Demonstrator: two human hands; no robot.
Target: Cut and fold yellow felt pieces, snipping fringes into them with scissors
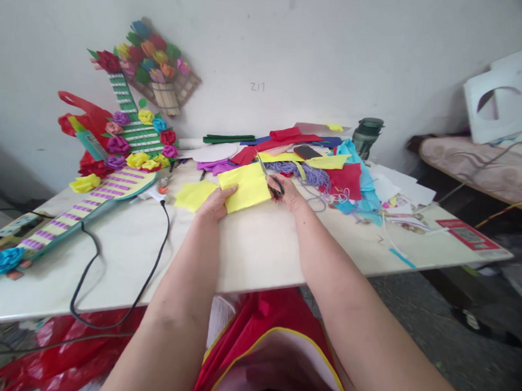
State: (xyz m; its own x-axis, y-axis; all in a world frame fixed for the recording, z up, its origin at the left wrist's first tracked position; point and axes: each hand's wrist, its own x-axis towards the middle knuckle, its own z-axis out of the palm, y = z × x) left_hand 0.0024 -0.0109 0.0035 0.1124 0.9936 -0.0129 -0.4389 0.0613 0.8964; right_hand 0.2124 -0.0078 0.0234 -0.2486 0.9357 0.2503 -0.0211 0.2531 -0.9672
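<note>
My left hand [217, 203] is closed on the left edge of a yellow sheet [246, 185], which looks like crepe paper or felt, held over the table. My right hand [287, 191] grips a pair of scissors [263, 164] with dark handles. Their blades point up and to the left, at the sheet's upper right corner. Whether the blades are cutting into it I cannot tell. Another yellow piece [195, 195] lies on the table just left of my left hand.
Coloured sheets, lilac yarn [314, 174] and a dark phone-like slab [307, 152] are heaped behind my hands. A green bottle [367, 137] stands at the back right. Paper-flower decorations [134, 130] lean at the left. A black cable [167, 230] loops over the table [256, 261].
</note>
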